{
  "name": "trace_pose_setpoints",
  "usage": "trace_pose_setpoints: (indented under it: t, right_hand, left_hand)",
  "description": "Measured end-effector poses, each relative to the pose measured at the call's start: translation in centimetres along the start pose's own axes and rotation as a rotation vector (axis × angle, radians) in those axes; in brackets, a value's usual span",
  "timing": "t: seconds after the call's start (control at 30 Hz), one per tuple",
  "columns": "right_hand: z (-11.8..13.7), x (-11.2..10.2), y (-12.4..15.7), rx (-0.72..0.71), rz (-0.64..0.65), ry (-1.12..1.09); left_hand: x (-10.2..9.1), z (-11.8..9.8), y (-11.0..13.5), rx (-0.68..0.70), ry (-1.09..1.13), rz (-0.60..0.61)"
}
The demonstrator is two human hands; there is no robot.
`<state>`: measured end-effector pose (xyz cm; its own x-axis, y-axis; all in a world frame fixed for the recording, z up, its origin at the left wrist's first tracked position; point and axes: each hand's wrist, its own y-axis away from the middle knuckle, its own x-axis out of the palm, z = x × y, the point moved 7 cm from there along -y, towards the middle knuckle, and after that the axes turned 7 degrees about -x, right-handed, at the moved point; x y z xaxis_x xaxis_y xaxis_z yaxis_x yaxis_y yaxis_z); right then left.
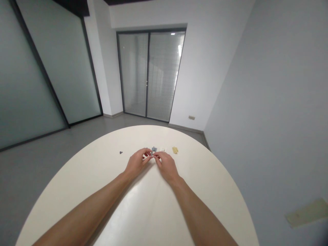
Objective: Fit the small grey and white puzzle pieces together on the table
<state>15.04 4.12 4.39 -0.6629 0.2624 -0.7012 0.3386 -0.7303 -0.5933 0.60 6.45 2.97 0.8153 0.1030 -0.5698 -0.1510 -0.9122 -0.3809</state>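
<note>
Over the far half of a round white table (pixel 151 208), my two hands meet fingertip to fingertip. My left hand (pixel 137 162) pinches a tiny grey piece (pixel 151 153), whose exact kind is too small to make out. From the other side, the fingers of my right hand (pixel 166 164) are pinched together at the same piece; what they grip is partly hidden. Just beyond my fingertips lies a small blue-grey piece (pixel 154 149). Pale white pieces (pixel 163 149) rest behind my right hand, with a yellow cluster of small pieces (pixel 175 150) to their right.
A small dark piece (pixel 121 152) lies alone on the table to the left of my hands. Past the table's rounded far edge are a grey floor (pixel 107 128) and a glass door (pixel 148 75). A plain wall (pixel 276 102) stands on the right.
</note>
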Motion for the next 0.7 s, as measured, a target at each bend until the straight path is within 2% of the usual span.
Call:
trace_pose_setpoints:
  t: [0.47,0.7]
  right_hand:
    - [0.2,-0.1,0.0,0.019,-0.01,-0.099]
    - [0.0,-0.2,0.1,0.037,-0.006,-0.117]
  left_hand:
    - [-0.3,-1.5,0.6,0.117,-0.111,-0.025]
    - [-0.3,-1.6,0.7,0.133,-0.174,-0.034]
